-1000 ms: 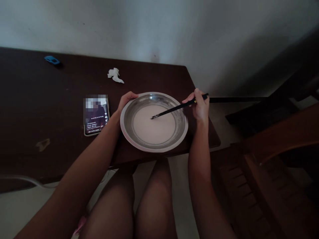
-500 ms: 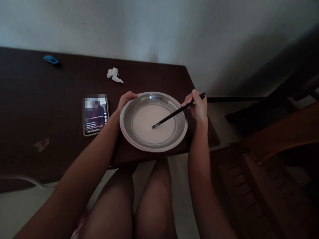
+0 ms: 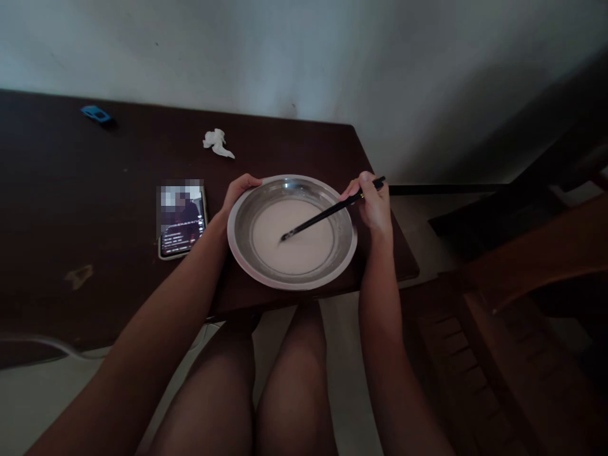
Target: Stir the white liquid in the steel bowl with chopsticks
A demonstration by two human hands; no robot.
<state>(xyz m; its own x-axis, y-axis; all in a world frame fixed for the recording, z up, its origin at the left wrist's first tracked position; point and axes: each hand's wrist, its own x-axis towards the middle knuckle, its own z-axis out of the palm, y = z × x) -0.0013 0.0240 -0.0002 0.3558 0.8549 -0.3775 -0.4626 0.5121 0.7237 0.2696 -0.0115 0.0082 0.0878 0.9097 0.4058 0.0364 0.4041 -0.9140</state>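
Note:
A wide metal bowl [image 3: 247, 253] sits near the front right corner of the dark wooden table [image 3: 71, 209] and holds a pale whitish liquid [image 3: 304, 250]. My left hand [image 3: 240, 189] is closed on the bowl's left rim. My right hand [image 3: 373, 202] pinches a pair of black chopsticks [image 3: 327, 214] at the bowl's right rim. Their tips dip into the liquid left of the bowl's middle.
A lit phone [image 3: 182, 220] lies flat just left of the bowl. A crumpled white tissue [image 3: 216, 142] and a small blue object [image 3: 95, 114] lie further back. A wall runs behind the table. Dark wooden furniture [image 3: 513, 297] stands to the right. My bare knees are under the table edge.
The chopstick tips have swept from the upper middle of the liquid down and then to the left. My right hand has shifted slightly left. My left hand stays on the rim.

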